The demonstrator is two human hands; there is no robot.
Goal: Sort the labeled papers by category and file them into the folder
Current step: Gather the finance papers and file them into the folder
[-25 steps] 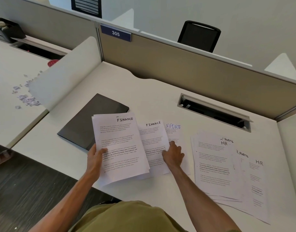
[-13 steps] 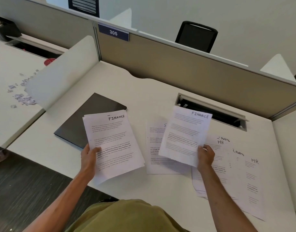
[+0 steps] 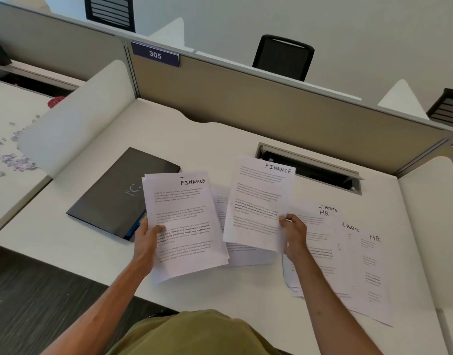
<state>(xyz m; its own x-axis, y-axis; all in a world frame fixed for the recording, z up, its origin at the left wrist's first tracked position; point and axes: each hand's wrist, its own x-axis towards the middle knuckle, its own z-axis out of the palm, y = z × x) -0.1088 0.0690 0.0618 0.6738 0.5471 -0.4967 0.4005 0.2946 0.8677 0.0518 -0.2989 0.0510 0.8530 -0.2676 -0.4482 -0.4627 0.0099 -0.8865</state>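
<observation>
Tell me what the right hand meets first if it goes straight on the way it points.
Likely the tan partition panel behind the white desk; the right hand, holding a white FINANCE sheet, seems raised above the cable slot, though depth is unclear.

White desk (image 3: 194,139), beige partition (image 3: 271,111) (numbered 305), black chair (image 3: 283,56) behind, cable slot (image 3: 315,170), scraps (image 3: 15,160) at left

- White desk (image 3: 220,139) with open cable slot (image 3: 310,167), fenced by tan partition (image 3: 271,106) numbered 305.
- Black mesh chair (image 3: 283,57) beyond, against pale wall (image 3: 348,26).
- Dark wood-grain floor (image 3: 41,303) below left.
</observation>
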